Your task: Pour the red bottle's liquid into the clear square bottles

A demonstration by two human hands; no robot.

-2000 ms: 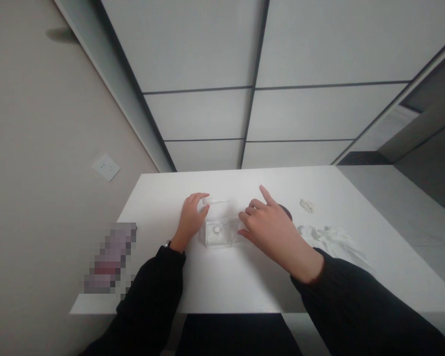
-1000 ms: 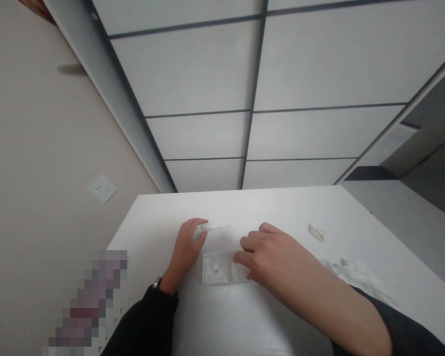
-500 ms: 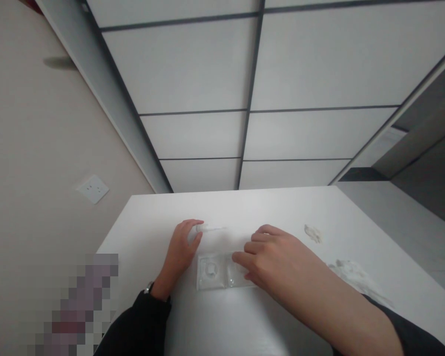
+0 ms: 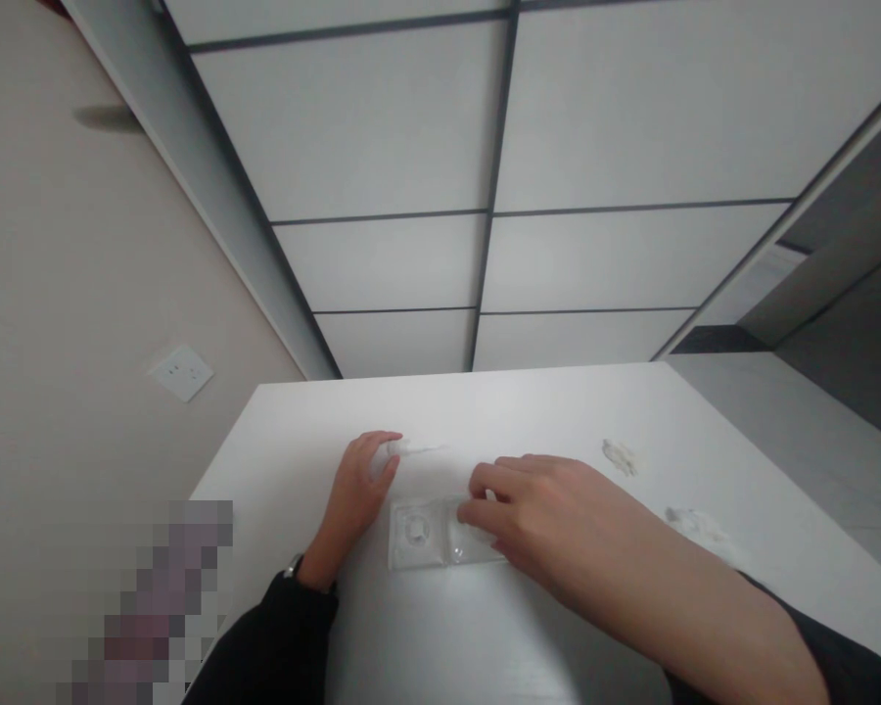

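My left hand (image 4: 359, 482) curves its thumb and fingers around the near end of a small clear tube-like thing (image 4: 403, 447), which lies lengthwise to the right with a thin tip; its exact kind is hard to make out. Below and right of that hand lies a flat clear plastic case (image 4: 430, 560) with two sections. A small pale round piece (image 4: 417, 531) sits in the left section. My right hand (image 4: 525, 499) reaches over the right section, its fingers bent and closed, the index fingertip down at the case. The thumb and whatever the fingers pinch are hidden.
Crumpled white tissue (image 4: 701, 532) lies on the white table (image 4: 382, 627) by my right forearm, with a smaller crumpled piece (image 4: 621, 456) farther back. White panelled doors (image 4: 403, 259) rise behind the table; a wall with a socket (image 4: 182, 372) is at left.
The right hand's fingers have shifted slightly left and spread a little over the case's right section. My left hand stays in place around the clear thing.
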